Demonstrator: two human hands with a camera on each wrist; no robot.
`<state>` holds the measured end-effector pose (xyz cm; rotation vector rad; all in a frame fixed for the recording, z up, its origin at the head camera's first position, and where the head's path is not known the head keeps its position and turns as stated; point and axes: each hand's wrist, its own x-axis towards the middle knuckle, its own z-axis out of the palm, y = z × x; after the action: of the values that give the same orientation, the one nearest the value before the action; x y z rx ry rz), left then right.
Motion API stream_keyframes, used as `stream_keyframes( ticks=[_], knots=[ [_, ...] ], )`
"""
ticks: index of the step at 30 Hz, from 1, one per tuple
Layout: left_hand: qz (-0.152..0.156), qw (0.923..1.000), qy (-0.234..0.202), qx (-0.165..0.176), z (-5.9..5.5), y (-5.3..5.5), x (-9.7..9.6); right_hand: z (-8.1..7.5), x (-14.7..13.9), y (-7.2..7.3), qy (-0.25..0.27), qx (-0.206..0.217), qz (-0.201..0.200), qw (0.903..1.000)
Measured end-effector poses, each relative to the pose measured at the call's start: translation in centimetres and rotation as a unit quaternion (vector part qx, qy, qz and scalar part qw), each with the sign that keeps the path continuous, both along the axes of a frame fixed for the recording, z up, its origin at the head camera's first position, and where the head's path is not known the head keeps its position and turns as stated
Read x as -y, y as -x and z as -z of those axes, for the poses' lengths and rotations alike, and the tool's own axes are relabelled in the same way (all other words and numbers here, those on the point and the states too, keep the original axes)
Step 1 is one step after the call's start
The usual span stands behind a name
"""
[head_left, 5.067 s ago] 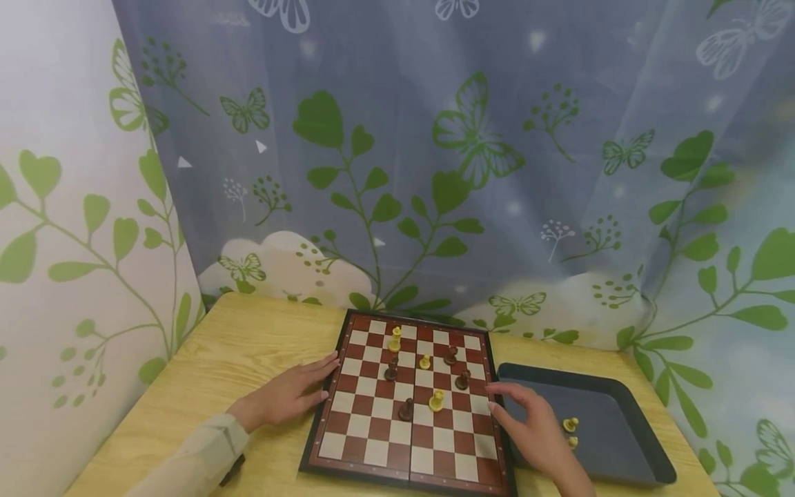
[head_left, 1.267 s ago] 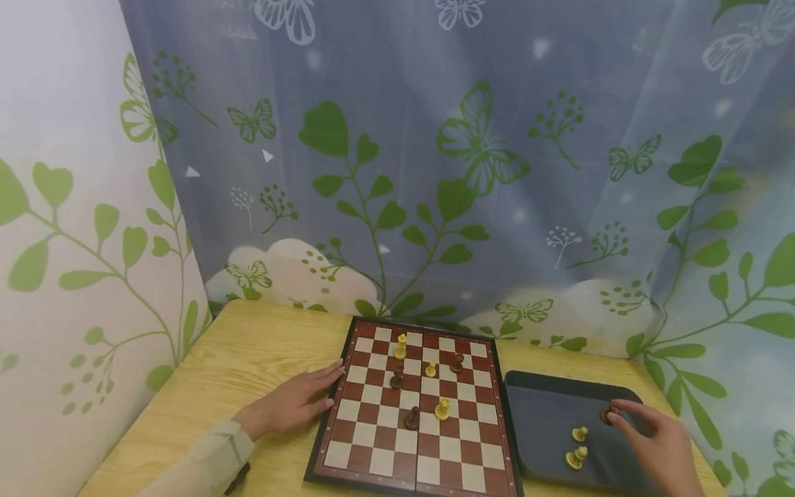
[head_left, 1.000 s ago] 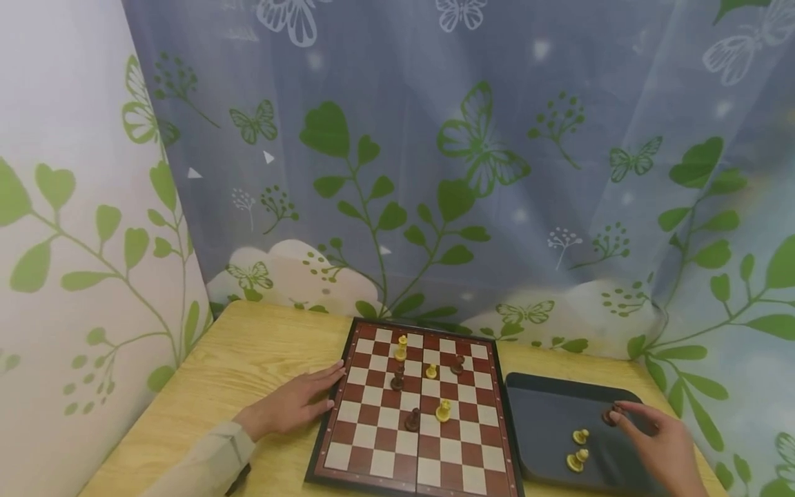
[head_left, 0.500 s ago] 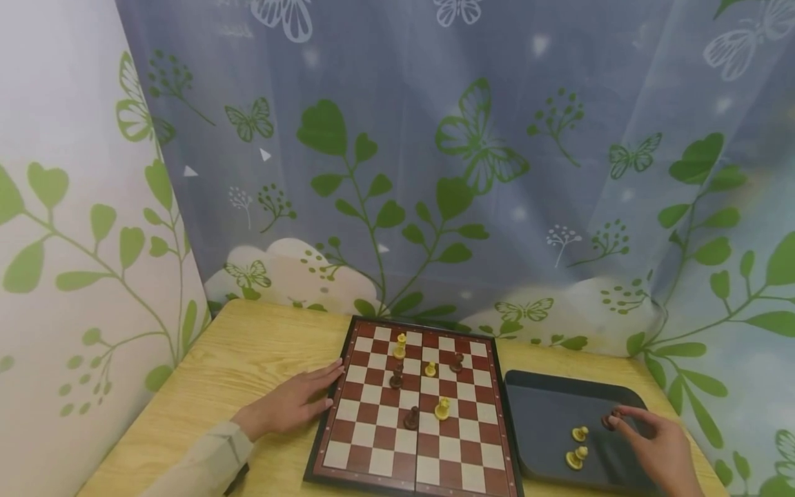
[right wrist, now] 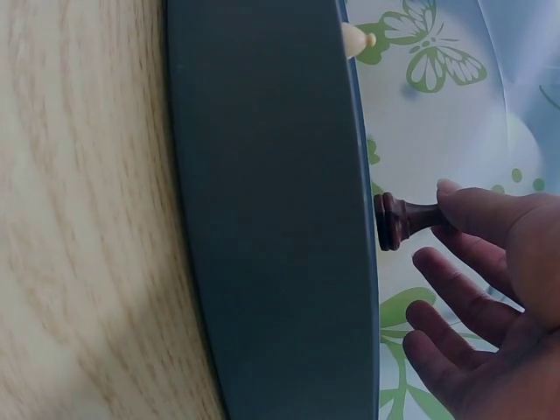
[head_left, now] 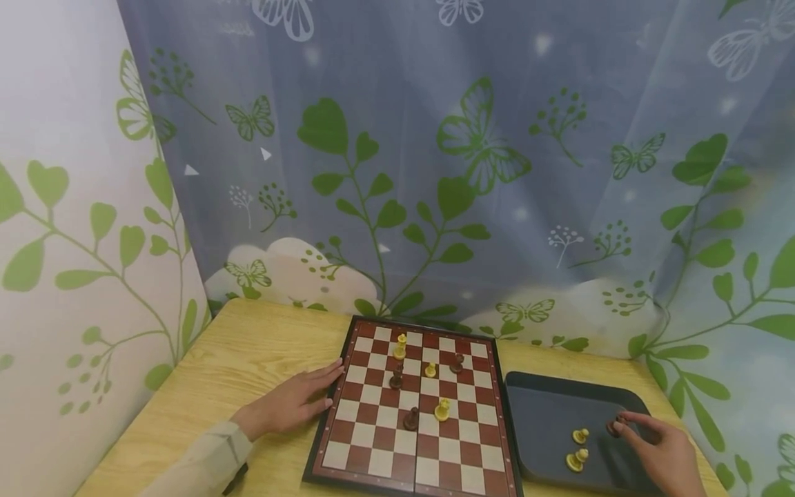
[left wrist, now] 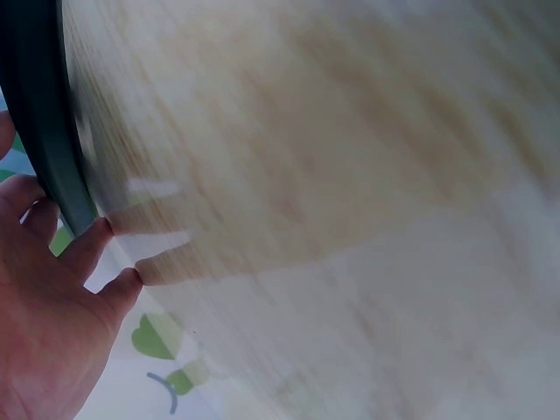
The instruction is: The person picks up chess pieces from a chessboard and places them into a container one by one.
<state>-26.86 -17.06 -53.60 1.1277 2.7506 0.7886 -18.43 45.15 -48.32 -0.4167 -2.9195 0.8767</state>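
pinching dark chess piece (right wrist: 406, 220) with right hand (head_left: 669, 452)

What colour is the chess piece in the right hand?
The piece is dark brown; the right wrist view shows it best.

I can read no word, brand or number anywhere. High on the blue-grey fabric curtain with green leaves and butterflies (head_left: 397, 62), toward the left in the head view, I see a short, faint line of pale lettering (head_left: 236, 29), too washed out for me to make out. Along the dark red border of the square, red-and-white checkered chessboard with a black rim (head_left: 380, 452) run small pale marks (head_left: 321, 455); they are too tiny for me to tell whether they are letters, numbers or ornament.
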Motion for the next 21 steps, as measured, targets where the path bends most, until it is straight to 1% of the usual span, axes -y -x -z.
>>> stream_keyframes(
  ticks=[4,11,18,21],
  knots=[
    [0.000,1.0000,-0.003,0.006,-0.01,-0.11,0.00,0.05,-0.07,0.09,0.000,0.003,0.001,1.0000],
    [0.002,1.0000,-0.004,0.000,0.08,-0.05,0.03,0.28,-0.38,0.20,-0.015,0.009,-0.002,0.9998],
    [0.001,0.9999,-0.003,-0.013,0.03,0.17,0.05,0.49,-0.73,0.04,-0.024,-0.005,0.015,0.9996],
    [0.002,0.9999,-0.005,-0.010,0.10,0.07,0.12,0.53,-1.01,0.02,-0.027,0.008,0.013,0.9995]
  ],
)
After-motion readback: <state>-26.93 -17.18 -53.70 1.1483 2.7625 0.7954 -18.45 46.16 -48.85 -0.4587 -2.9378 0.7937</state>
